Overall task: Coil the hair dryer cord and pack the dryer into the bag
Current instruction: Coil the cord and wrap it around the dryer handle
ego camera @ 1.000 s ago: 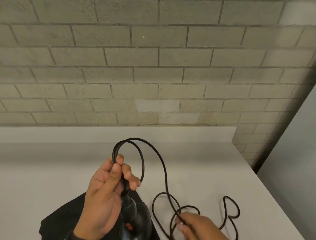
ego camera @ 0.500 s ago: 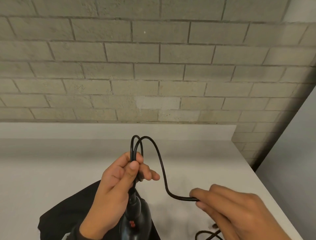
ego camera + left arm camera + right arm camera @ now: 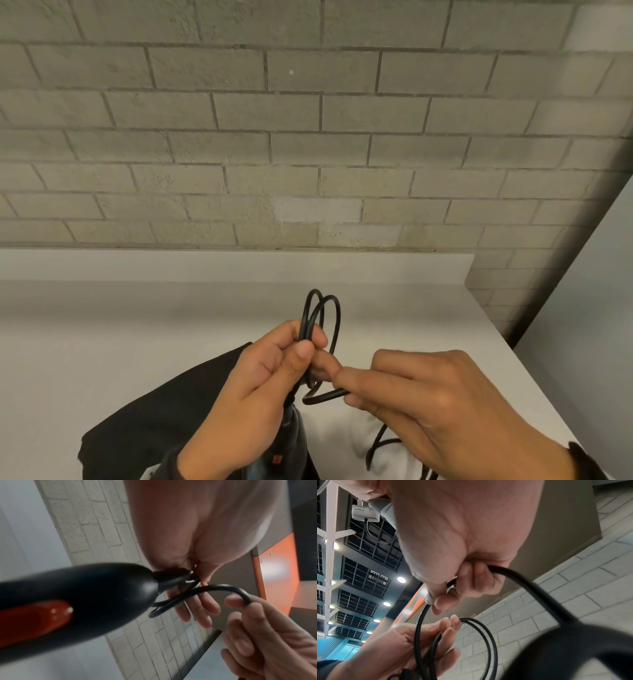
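Observation:
A black hair dryer (image 3: 291, 442) with a red switch (image 3: 34, 620) hangs below my left hand (image 3: 274, 370). That hand pinches two loops of the black cord (image 3: 322, 308) between thumb and fingers, just above the dryer's strain relief (image 3: 168, 580). My right hand (image 3: 411, 394) pinches the cord (image 3: 505, 572) a little to the right and holds a bend of it against the left fingers. The rest of the cord (image 3: 376, 442) trails down under the right hand. A black bag (image 3: 154, 418) lies flat on the white table (image 3: 102, 342) beneath the left hand.
A grey brick wall (image 3: 308, 137) stands close behind the table. The table's right edge (image 3: 534, 377) runs diagonally, with a grey panel (image 3: 599, 325) beyond it.
My right hand has risen from the table and carried the cord up to the left hand. The big open loop has closed into a second small loop in the left fingers.

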Demonstrator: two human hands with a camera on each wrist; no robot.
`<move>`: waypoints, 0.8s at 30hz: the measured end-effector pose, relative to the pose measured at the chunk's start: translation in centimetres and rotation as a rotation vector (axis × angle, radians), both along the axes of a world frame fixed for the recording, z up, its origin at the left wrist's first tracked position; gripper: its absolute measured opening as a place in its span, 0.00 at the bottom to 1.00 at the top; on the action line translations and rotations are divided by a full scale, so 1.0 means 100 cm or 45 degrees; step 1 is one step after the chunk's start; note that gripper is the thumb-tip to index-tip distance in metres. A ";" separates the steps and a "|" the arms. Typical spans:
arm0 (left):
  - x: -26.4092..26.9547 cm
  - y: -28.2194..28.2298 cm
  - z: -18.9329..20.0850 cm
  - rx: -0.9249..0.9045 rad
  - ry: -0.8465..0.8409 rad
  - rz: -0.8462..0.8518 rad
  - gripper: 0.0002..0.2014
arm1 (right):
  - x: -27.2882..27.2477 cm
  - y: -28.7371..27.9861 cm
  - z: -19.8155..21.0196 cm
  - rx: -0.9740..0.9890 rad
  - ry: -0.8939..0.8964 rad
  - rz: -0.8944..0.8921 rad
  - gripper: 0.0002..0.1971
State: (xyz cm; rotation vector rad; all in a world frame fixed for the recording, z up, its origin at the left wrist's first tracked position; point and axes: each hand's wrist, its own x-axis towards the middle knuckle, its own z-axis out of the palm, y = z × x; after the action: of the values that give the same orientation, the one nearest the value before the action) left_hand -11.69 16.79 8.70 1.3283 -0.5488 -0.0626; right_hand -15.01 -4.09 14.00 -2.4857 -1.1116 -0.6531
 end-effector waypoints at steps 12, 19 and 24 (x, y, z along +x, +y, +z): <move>-0.002 0.002 0.008 0.190 0.048 -0.352 0.11 | 0.014 -0.015 0.004 0.148 0.024 -0.057 0.10; 0.002 0.004 0.003 0.123 0.105 -0.425 0.16 | 0.017 -0.013 -0.001 0.202 0.114 -0.091 0.09; 0.003 0.004 0.000 0.100 0.153 -0.386 0.15 | 0.019 -0.017 -0.009 0.726 0.744 0.123 0.26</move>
State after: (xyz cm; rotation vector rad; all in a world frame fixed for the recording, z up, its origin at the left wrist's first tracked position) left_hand -11.41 17.19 8.67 1.2989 -0.6466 -0.4143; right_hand -13.11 -5.80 13.12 -1.9221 -0.6896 -0.1507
